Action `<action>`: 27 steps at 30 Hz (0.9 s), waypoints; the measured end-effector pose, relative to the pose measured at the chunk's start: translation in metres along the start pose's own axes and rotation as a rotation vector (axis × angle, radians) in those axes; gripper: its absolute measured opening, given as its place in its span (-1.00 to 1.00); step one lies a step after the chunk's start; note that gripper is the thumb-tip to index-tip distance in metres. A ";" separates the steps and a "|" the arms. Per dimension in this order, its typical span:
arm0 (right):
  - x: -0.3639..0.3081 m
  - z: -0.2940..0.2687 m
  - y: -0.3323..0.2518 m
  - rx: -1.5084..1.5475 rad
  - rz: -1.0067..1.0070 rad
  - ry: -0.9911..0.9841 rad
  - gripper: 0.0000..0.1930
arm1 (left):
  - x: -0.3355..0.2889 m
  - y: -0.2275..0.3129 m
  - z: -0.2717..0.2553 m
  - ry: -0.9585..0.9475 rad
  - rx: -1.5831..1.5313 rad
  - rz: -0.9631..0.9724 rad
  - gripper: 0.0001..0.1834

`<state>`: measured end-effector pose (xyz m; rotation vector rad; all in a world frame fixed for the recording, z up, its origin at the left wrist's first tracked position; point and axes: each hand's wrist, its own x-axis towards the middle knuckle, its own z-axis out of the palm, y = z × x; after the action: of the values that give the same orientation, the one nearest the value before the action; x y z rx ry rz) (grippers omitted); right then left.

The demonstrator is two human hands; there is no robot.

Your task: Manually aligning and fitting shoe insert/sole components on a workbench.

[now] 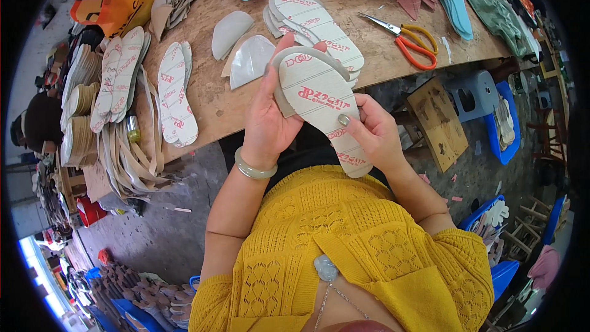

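The printed insole [313, 95] is in the middle of the frame, in both my hands above my lap, its broad end toward the top and its narrow end toward the lower right. A grey layer shows behind its broad end. My left hand [273, 117], palm up, cradles that end, fingers behind and thumb along the left edge, probably to steady the layers. My right hand [375, 135] grips the narrower part, thumb flat on the printed face and fingers underneath, likely to keep it from twisting. Both elbows are bent, and the left wrist, with its bracelet [255, 169], tips back.

Just beyond, on the tabletop [212, 107], lies a stack of insoles [322, 27], seemingly placed for easy reach. The scissors [398, 29] lie at upper right, handles toward me, probably handy for my right hand.
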<state>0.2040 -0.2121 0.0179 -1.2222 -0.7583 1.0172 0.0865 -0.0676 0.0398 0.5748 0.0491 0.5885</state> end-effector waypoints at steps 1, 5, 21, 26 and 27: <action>0.000 0.000 -0.001 -0.016 0.001 -0.001 -0.73 | 0.000 -0.001 0.000 -0.017 -0.050 0.007 -0.42; 0.001 0.004 0.001 -0.028 -0.022 0.007 -0.73 | -0.004 -0.002 0.001 -0.007 0.006 -0.008 -0.39; -0.001 0.001 -0.001 -0.259 -0.081 0.006 -0.74 | -0.014 -0.006 -0.006 0.101 0.123 0.013 -0.50; 0.000 0.003 0.000 -0.341 -0.076 -0.013 -0.70 | -0.025 -0.005 -0.012 0.169 0.173 0.058 -0.49; 0.000 0.003 0.002 -0.384 -0.089 -0.019 -0.65 | -0.027 -0.005 -0.013 0.203 0.168 0.086 -0.49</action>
<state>0.2010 -0.2106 0.0170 -1.4916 -1.0466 0.8326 0.0637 -0.0795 0.0234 0.6806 0.2679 0.7295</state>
